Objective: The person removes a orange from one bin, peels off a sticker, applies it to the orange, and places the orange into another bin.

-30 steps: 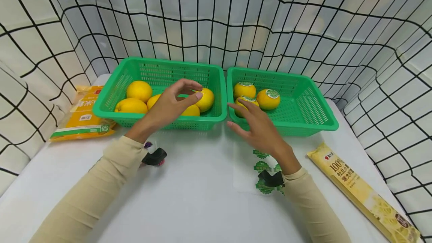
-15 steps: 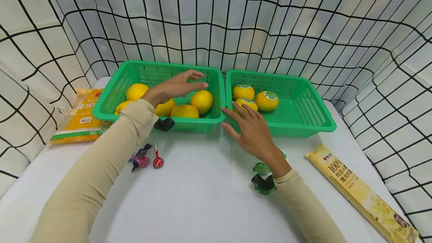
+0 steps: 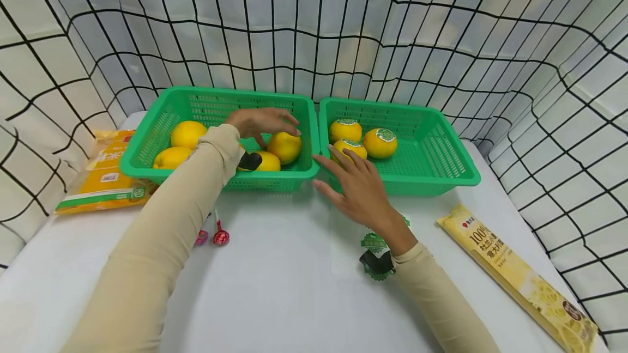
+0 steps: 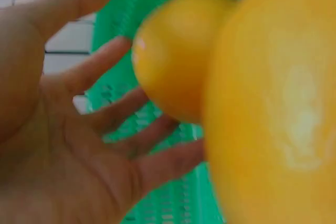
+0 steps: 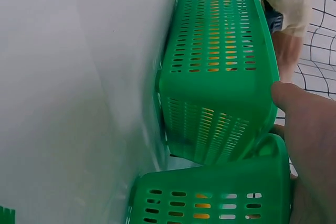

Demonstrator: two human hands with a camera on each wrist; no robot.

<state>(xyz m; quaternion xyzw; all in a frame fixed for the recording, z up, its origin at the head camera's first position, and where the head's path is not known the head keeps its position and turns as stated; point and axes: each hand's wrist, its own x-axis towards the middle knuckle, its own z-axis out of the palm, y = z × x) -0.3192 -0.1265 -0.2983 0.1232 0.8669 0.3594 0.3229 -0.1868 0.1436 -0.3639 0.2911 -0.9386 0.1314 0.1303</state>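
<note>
My left hand (image 3: 265,122) reaches into the left green basket (image 3: 289,180), fingers spread beside the rightmost lemon (image 3: 285,149). In the left wrist view its loosely bent fingers lie around the far side of that lemon (image 4: 178,56), thumb held away. Another lemon (image 4: 273,98) fills the right of that view, close to the camera. My right hand (image 3: 360,192) is at the front corner where the two baskets meet, fingers extended. Beyond its fingertips, the right green basket (image 3: 432,185) holds lemons with green stickers, one of them a lemon (image 3: 380,143) at the right.
A yellow noodle packet (image 3: 515,277) lies at the right. An orange bag (image 3: 108,173) rests left of the baskets. A red lollipop (image 3: 221,236) lies near my left forearm. Under my right wrist is a sheet of green stickers (image 3: 374,242). Black netting (image 3: 294,31) surrounds the table.
My left hand has moved further into the left basket and down to the rightmost lemon. My right hand has shifted slightly left, to where the baskets meet. The lollipop has come into view.
</note>
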